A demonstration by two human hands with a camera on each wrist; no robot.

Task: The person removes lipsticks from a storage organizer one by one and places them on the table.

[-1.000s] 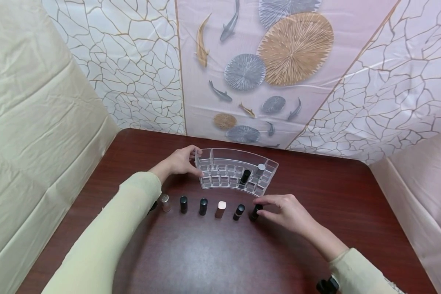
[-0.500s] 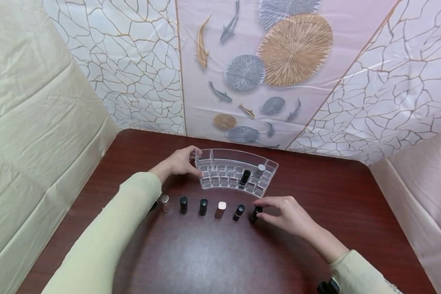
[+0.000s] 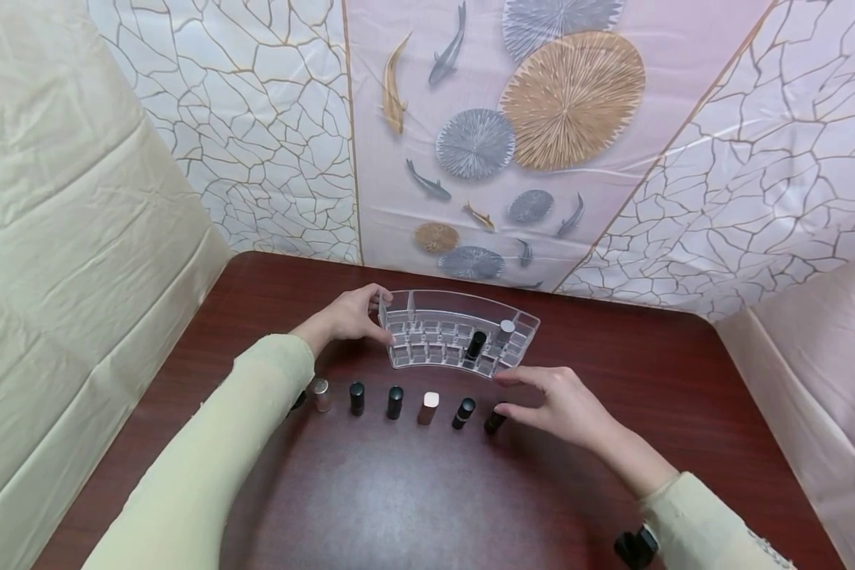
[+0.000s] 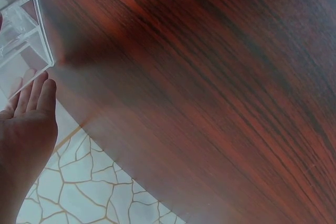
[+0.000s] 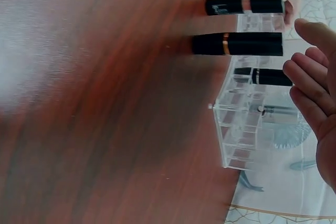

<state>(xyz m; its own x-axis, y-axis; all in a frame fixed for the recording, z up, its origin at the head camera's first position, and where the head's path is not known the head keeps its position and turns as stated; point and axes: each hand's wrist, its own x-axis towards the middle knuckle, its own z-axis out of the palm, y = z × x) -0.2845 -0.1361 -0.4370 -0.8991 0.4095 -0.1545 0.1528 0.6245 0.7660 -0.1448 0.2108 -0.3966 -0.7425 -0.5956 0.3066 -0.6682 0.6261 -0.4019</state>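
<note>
A clear acrylic lipstick organizer (image 3: 463,301) stands at the back of the table. My left hand (image 3: 347,313) grips its left end, thumb at the front and fingers toward the back; the left wrist view shows these fingers (image 4: 46,95) along its wall. A black lipstick (image 5: 252,44) with a gold band stands upright at the right end of a row. Right beside its top is my right hand (image 3: 563,404), thumb and fingers spread, with a gap between them and the lipstick in the right wrist view. A black lipstick (image 3: 476,345) and a silver-capped one (image 3: 506,329) sit in the organizer.
The row continues leftward along the organizer's front: a black lipstick (image 3: 463,413), a pinkish square-topped one (image 3: 429,408), two more black tubes and a clear-looking tube (image 3: 321,395) near my left sleeve. Behind the dark wood table (image 3: 399,491) hangs a patterned cloth (image 3: 271,142).
My right hand's fingers have spread from around the end black lipstick and risen slightly; the lipstick stays standing. My left hand and the organizer hold still.
</note>
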